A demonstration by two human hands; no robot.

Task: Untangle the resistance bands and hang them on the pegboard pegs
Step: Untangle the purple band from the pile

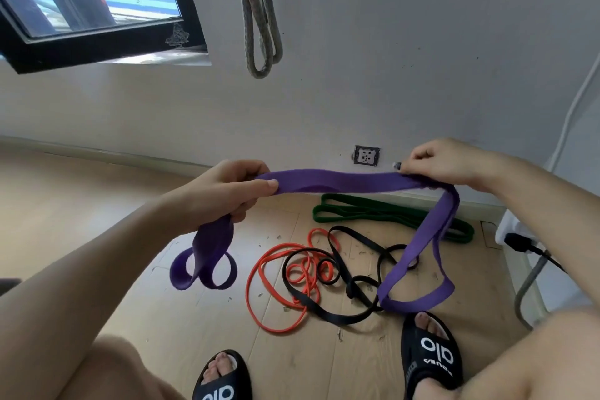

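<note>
Your left hand (227, 188) and right hand (441, 162) both grip the purple band (337, 179), fingers curled round it; red band (276, 273) and black band (350, 286) lie tangled on floor (81, 204).

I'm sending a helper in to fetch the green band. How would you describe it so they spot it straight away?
Start at the wall socket low on the white wall. On the wooden floor just below it, along the skirting, lies the green band, folded flat in long straight loops. Unlike the orange band and black band nearby, it is wide and untangled.
</note>
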